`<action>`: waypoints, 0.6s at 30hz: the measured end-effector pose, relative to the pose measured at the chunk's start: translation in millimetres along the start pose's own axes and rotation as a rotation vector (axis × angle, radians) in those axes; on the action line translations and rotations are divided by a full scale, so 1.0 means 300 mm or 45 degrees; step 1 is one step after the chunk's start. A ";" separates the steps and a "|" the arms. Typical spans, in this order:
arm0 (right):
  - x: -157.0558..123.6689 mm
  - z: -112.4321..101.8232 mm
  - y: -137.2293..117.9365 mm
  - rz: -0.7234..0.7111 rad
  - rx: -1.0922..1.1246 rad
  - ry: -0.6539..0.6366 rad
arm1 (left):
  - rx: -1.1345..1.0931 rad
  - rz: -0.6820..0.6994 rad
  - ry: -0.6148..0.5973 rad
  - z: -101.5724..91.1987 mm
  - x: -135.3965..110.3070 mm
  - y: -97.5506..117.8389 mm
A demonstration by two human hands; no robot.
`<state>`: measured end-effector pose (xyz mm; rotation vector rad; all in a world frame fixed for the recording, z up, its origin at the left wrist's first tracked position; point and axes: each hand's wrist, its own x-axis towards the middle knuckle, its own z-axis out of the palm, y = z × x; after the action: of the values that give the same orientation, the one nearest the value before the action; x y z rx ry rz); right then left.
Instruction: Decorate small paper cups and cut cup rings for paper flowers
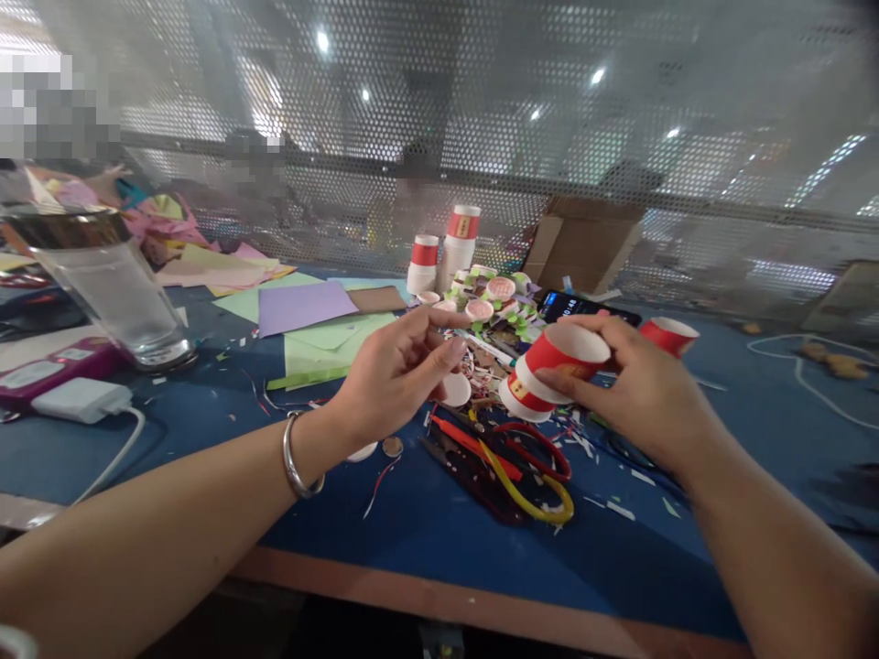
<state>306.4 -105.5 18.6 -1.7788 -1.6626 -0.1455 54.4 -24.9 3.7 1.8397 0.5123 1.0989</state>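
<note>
My right hand (635,389) grips a short stack of red-and-white paper cups (549,371), held on its side above the blue table (426,531). My left hand (398,371) hovers just left of the cups with its fingers curled and pinched together; whether anything small is between them I cannot make out. A silver bangle (297,458) circles my left wrist. Below the hands lie scissors with red and yellow handles (512,462) among paper scraps. Another red cup (669,334) shows behind my right hand.
Stacked paper cups (446,247) and cut cup pieces (494,302) stand at the back centre, next to a phone (577,307). Coloured paper sheets (309,316) lie left of centre. A glass (113,284) and a white charger (79,398) sit at left. A cardboard box (591,243) leans against the mesh screen.
</note>
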 end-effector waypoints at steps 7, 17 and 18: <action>0.011 0.069 0.048 0.081 -0.003 -0.354 | 0.132 -0.004 -0.093 -0.013 0.005 -0.029; 0.031 0.059 0.088 0.133 0.139 -0.157 | 0.161 0.003 -0.094 -0.022 0.008 -0.029; 0.037 0.053 0.104 0.123 0.172 -0.110 | 0.161 -0.002 -0.082 -0.025 0.011 -0.028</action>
<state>331.2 -85.9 -0.2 -1.7800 -1.6026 0.0864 50.5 -14.7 -0.5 1.9772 0.5558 1.0226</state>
